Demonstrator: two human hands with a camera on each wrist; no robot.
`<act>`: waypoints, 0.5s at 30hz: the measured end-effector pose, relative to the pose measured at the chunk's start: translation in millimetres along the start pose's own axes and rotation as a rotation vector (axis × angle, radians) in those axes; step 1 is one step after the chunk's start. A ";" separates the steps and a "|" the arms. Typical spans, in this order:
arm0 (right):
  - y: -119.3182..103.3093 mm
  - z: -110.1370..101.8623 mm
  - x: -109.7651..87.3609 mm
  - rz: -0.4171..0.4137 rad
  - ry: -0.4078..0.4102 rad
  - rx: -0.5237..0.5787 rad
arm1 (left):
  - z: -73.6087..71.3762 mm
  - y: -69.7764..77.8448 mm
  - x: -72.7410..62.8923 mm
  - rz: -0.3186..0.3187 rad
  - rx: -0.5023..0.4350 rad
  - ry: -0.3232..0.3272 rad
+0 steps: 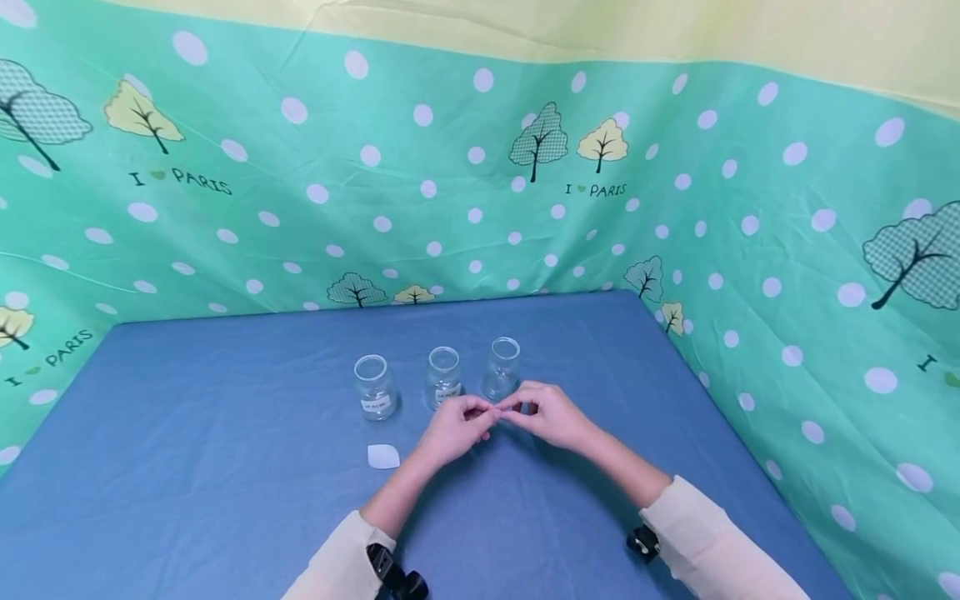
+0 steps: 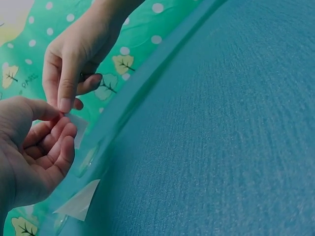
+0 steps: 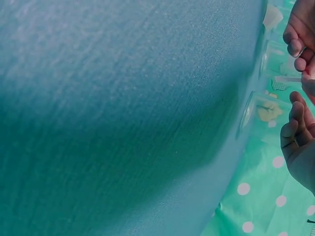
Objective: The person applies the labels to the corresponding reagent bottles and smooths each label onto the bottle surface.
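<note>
My left hand (image 1: 456, 429) and right hand (image 1: 551, 414) meet fingertip to fingertip in front of the jars. Between them, thumbs and forefingers pinch a small white label (image 2: 78, 130), which sticks out below the fingertips in the left wrist view. In the right wrist view the label (image 3: 288, 79) shows as a thin pale strip. Just behind the hands stand the right glass jar (image 1: 501, 371) and the middle glass jar (image 1: 444, 371), the middle one bearing a white label with writing. A left glass jar (image 1: 372, 383) carries a similar label.
A loose white piece of paper (image 1: 383, 457) with a curved edge lies on the blue-covered table (image 1: 225, 467), left of my left forearm. Green printed curtains (image 1: 420, 183) hang behind the table and along its right side.
</note>
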State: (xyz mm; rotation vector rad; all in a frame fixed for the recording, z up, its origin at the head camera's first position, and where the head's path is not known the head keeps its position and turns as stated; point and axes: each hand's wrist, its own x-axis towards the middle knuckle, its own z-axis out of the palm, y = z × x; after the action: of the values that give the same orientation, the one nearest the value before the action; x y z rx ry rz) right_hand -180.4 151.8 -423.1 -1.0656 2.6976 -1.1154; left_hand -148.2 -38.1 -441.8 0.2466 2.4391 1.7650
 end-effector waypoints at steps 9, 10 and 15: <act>-2.1 -0.9 1.2 0.016 -0.014 0.032 | -1.2 0.4 -2.2 0.000 -0.017 0.013; -2.1 -1.2 1.2 0.023 -0.015 0.042 | -1.2 0.2 -2.3 0.005 -0.020 0.009; -2.7 -2.0 1.0 0.082 -0.005 0.097 | -1.8 -0.2 -1.7 0.017 -0.044 0.002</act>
State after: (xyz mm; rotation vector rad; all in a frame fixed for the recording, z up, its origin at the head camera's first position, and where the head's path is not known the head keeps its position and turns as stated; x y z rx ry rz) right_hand -180.1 151.0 -419.7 -0.9343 2.6262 -1.2138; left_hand -146.9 -40.1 -441.4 0.2626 2.4034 1.8239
